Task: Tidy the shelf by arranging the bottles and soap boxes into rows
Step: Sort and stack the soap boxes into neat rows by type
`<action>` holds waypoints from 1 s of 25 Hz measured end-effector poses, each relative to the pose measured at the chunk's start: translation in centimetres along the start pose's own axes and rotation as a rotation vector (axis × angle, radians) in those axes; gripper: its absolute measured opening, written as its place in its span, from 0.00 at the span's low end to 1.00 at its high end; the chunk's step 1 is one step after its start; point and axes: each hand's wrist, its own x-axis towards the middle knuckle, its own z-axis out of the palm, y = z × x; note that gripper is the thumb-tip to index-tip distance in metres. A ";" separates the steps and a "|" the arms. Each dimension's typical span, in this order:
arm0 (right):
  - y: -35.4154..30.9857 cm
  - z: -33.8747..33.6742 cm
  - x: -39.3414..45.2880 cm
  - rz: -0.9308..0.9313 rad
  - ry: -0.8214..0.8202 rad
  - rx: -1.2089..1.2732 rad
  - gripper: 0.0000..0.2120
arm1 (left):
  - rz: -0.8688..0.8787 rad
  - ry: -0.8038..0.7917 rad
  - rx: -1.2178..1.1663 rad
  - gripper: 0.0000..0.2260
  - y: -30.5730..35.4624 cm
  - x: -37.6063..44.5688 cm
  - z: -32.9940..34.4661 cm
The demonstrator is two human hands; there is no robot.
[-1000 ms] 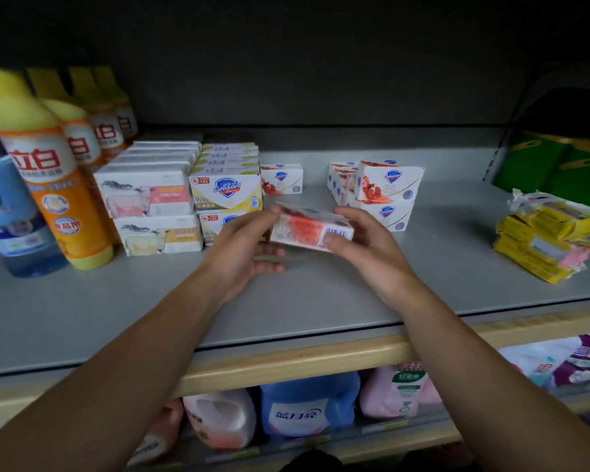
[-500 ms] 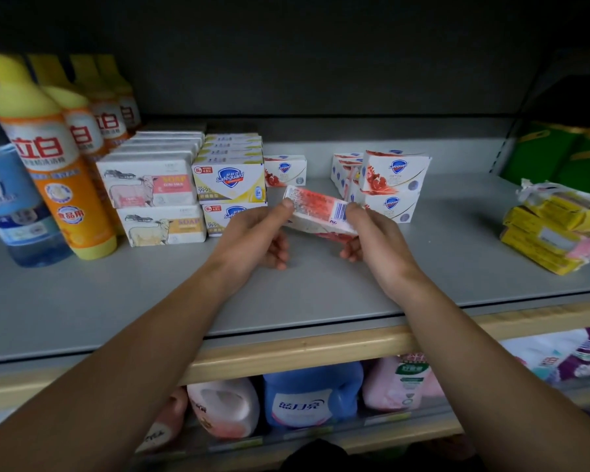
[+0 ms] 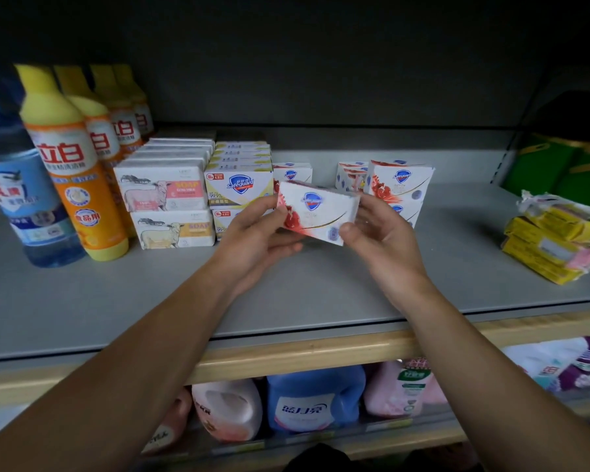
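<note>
White soap box [image 3: 317, 212], red pomegranate print, blue shield logo, held above shelf [image 3: 321, 287] between left hand [image 3: 256, 233] and right hand [image 3: 378, 236], both grips pinching it. Since before: flipped front-face up, raised.

A single head-worn wide-angle view looks forward and down from close in front of the grey flat shelf [image 3: 321, 287]. It faces the dark back wall, with both forearms reaching in from the near edge. The tan wooden shelf lip [image 3: 304, 356] crosses the lower frame, and a lower shelf shows beneath it. The edges bend from lens distortion.
</note>
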 end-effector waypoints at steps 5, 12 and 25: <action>-1.2 4.1 -1.7 -0.548 -0.108 -0.588 0.24 | -0.278 -0.222 -0.339 0.26 0.5 -0.4 -0.3; -0.8 4.7 -2.7 -0.673 -0.027 -0.720 0.22 | -0.301 -0.255 -0.436 0.24 1.0 -0.2 -0.7; 1.1 -1.5 -1.1 0.190 0.225 -0.264 0.10 | 0.112 -0.108 0.216 0.09 -0.6 -0.3 -0.4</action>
